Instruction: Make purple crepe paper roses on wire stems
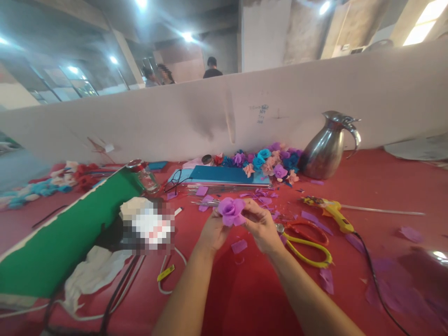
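Observation:
A purple foam flower is held up over the red table between both hands. My left hand grips it from below left, fingers closed on the petals. From the right, my right hand pinches the flower's edge, fingers curled round it. Small purple foam scraps lie on the table beneath the hands. Yellow-handled scissors lie just right of my right hand.
A yellow glue gun with a black cord lies at right. A steel jug stands by the white partition, beside a heap of finished flowers. A green sheet, cloth and cables fill the left. People stand beyond the partition.

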The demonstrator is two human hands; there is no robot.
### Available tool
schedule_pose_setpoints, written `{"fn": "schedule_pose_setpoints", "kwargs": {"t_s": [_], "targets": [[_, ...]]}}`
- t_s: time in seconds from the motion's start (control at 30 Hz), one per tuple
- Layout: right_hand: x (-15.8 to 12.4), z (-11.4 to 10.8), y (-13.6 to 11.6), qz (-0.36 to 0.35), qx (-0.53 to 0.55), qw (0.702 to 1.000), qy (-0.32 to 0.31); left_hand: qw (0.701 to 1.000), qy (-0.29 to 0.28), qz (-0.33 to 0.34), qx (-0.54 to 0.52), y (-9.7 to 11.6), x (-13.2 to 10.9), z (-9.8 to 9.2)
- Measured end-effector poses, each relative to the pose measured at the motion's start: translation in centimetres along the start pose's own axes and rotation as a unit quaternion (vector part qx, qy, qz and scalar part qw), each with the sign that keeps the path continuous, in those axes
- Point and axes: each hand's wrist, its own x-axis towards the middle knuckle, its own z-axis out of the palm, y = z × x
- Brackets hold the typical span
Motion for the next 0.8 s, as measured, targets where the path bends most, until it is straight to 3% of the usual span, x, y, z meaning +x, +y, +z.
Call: {"fn": "schedule_pose_setpoints", "kwargs": {"t_s": [0.17,0.8], "targets": [[0.14,0.02,0.17,0.008,0.007,1.0,-0.006,1.0,-0.024,0.004,-0.016,0.04,0.03,-0.27],[-0.33,0.52,0.64,0.022,0.017,0.999,0.02,0.999,-0.011,-0.021,-0.034,0.09,-0.1,-0.29]]}}
